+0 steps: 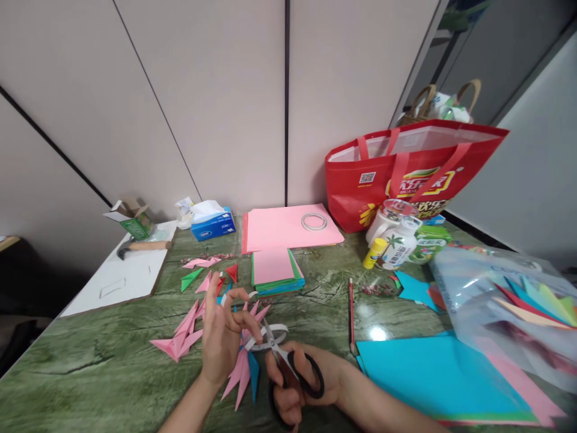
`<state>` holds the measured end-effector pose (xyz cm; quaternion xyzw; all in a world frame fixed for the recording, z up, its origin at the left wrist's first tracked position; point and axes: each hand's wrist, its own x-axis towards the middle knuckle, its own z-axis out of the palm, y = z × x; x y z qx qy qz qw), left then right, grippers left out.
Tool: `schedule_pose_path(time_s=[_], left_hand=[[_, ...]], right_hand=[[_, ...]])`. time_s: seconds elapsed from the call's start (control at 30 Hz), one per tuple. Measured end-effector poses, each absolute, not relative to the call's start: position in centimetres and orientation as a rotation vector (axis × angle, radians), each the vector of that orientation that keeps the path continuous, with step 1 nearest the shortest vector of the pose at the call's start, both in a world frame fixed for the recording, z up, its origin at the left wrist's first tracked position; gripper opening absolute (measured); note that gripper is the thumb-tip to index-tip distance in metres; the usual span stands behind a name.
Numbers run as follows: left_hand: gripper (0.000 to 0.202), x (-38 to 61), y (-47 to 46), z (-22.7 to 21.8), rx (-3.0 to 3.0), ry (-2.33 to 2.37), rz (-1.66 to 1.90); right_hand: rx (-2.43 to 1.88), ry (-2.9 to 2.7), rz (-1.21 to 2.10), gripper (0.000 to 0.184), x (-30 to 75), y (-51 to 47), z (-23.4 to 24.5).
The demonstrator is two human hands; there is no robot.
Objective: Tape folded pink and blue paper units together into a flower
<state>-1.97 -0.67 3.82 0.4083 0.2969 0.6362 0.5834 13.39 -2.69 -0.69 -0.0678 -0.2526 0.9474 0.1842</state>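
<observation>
My left hand (222, 337) is closed on a thin white tape (283, 330), which hangs from its fingers as a loose ring with a strip curling between them. In my right hand (331, 368) are scissors (276, 347) with black handles, their blades pointing up and left at the tape beside my left fingertips. Whether the blades touch the tape I cannot tell. Beneath the hands lie folded pink paper points (237, 380) and a blue one (253, 376). Further pink folded pieces (175, 344) rest left of my left hand.
Square coloured paper (273, 267) is stacked ahead, before large pink sheets (279, 227) bearing a ring. Blue sheets (433, 373), a pencil (351, 313), a glue stick (375, 253) and a plastic bag (505, 300) lie right. A red bag (360, 204) stands behind; a hammer (144, 245) lies left.
</observation>
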Motion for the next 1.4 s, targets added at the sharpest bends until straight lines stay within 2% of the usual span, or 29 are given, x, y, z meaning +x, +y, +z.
schedule_pose_path(time_s=[0.27, 0.4, 0.5, 0.6, 0.7, 0.77, 0.87, 0.93, 1.03, 1.17, 1.33, 1.4], left_hand=[[0.044, -2.7, 0.0, 4.1, 0.828, 0.714, 1.498], [0.044, -3.2, 0.7, 4.1, 0.775, 0.736, 1.515], [0.044, -3.3, 1.0, 3.8, 0.791, 0.736, 1.485], [0.043, -3.1, 1.0, 3.6, 0.797, 0.761, 1.479], [0.044, -3.1, 1.0, 3.4, 0.790, 0.774, 1.482], [0.045, -3.1, 1.0, 3.3, 0.776, 0.775, 1.480], [0.046, -3.1, 1.1, 3.1, 0.787, 0.777, 1.455], [0.046, -2.8, 1.0, 3.0, 0.813, 0.766, 1.425], [0.043, -2.4, 0.9, 2.8, 0.837, 0.752, 1.396], [0.045, -2.5, 1.0, 2.8, 0.829, 0.724, 1.349], [0.053, -3.1, 1.3, 3.1, 0.710, 0.701, 1.254], [0.055, -3.2, 1.4, 3.3, 0.653, 0.708, 1.225]], right_hand=[[-0.289, -0.882, 2.435, 0.052, 13.8, -2.6, 0.0], [-0.324, -1.187, 2.421, 0.069, 16.1, -1.5, 2.0], [-0.410, -1.288, 2.290, 0.072, 18.0, -0.6, 3.4], [-0.661, -1.375, 1.990, 0.055, 19.3, 0.1, 3.9], [-0.813, -1.483, 1.818, 0.053, 19.7, 0.4, 3.3], [-0.830, -1.498, 1.870, 0.059, 19.8, 0.3, 2.5], [-0.697, -1.441, 2.156, 0.066, 19.9, -0.2, 1.4], [-0.623, -1.438, 2.240, 0.063, 20.0, -0.6, 1.3], [-0.667, -1.652, 2.165, 0.058, 20.5, -0.8, 2.3], [-1.020, -1.737, 1.775, 0.052, 22.3, 0.5, 3.7], [-2.116, -2.012, 0.443, 0.038, 25.1, 4.6, 3.0], [-2.271, -2.106, 0.179, 0.036, 25.6, 6.0, 2.6]])
